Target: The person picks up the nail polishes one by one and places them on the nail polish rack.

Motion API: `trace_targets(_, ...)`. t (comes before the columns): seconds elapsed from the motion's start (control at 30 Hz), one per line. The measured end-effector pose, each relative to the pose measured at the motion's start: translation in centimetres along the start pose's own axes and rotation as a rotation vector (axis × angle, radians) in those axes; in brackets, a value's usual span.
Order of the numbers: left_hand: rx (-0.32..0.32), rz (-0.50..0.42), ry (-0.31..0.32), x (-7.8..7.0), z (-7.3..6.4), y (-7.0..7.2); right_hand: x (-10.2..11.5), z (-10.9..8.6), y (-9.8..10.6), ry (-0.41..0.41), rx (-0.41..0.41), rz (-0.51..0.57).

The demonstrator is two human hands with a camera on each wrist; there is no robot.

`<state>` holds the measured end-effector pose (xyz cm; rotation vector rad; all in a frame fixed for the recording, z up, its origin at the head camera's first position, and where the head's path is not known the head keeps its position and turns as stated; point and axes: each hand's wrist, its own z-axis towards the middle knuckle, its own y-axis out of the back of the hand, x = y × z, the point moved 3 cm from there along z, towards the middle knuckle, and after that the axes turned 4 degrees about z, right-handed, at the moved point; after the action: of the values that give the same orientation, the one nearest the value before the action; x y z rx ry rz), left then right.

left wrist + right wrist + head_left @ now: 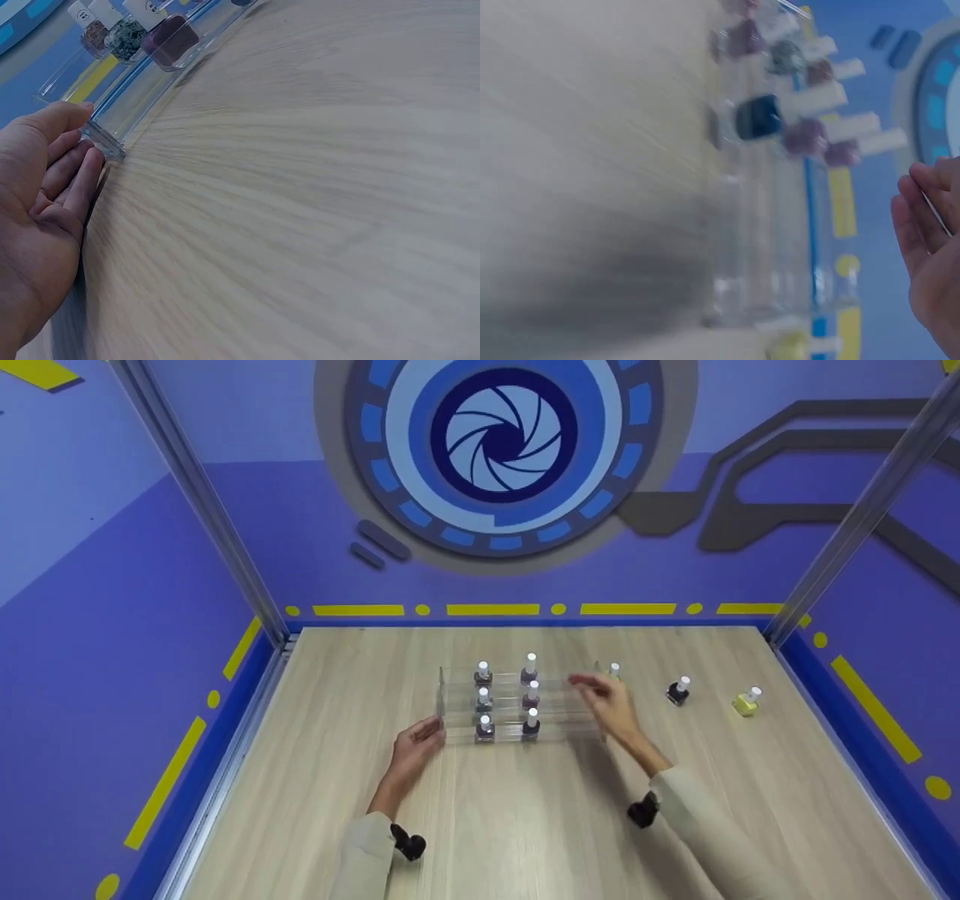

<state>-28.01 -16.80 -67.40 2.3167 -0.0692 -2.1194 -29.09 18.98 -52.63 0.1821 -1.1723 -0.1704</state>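
Observation:
A clear stepped display rack (555, 729) stands on the table, bearing several nail polish bottles (485, 729) with white caps in two columns, on its left and middle parts. My left hand (416, 746) holds the rack's left end, thumb and fingers at the end panel in the left wrist view. Over the rack's right part, my right hand (611, 709) is raised with its fingers extended toward the left. Nothing shows between those fingers (911, 232) in the right wrist view. The rack's right section bears no bottles there.
Right of the rack stand a black polish bottle (678, 691) and a yellow polish bottle (746, 703). Another yellow one (787, 346) is close by the rack's right end, partly hidden by my right hand in the head view. Blue-purple walls (315, 547) enclose the table.

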Motion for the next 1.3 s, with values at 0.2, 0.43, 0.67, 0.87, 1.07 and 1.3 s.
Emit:
trace_targets(0.2,-0.011,0.006,0.000,0.0,-0.1,-0.1,0.7,2.8,6.4,-0.018,-0.168,-0.026)
trace_targets(0.43,-0.016,0.071,0.013,0.0,-0.1,-0.5,-3.4,5.6,12.9,-0.222,-0.395,0.026)
trace_targets(0.67,-0.012,0.062,0.003,-0.1,0.0,-0.4,-6.6,5.9,15.6,-0.448,-0.419,-0.151)
trace_targets(0.87,-0.029,0.071,0.009,-0.1,-0.2,-0.2,-9.1,4.7,15.9,-0.627,-0.323,-0.202)
trace_targets(1.07,-0.006,0.070,0.000,0.1,-0.1,-0.5,-11.4,3.0,16.7,-0.706,-0.255,-0.191)
trace_targets(1.3,-0.017,0.076,-0.001,-0.1,0.0,-0.2,-12.8,2.1,15.7,-0.660,-0.139,-0.139)
